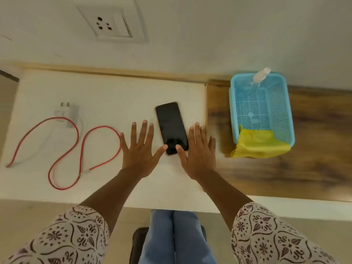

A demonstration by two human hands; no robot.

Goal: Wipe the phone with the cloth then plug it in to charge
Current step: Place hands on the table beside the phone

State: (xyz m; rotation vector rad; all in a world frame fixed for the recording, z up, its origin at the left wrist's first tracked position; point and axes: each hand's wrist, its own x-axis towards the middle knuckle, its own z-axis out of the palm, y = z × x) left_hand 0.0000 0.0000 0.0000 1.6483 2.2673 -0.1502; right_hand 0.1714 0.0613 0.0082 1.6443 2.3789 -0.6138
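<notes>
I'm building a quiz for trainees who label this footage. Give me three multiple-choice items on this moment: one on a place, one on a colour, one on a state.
1. Where is the yellow cloth?
A. Under the phone
B. Draped over the near end of the blue basket
C. In the left hand

2. What colour is the charging cable?
A. Red
B. Black
C. Green

3. How are the hands placed?
A. Both are fists
B. One holds the white charger plug
C. Both are open and spread flat, one on each side of the phone

Key: 1 B, the cloth hangs out of the basket's near end. 2 A, the cable loops red across the white table. 3 C, the left hand and right hand have spread fingers, grip nothing, and only the thumbs overlap the phone's near end.
</notes>
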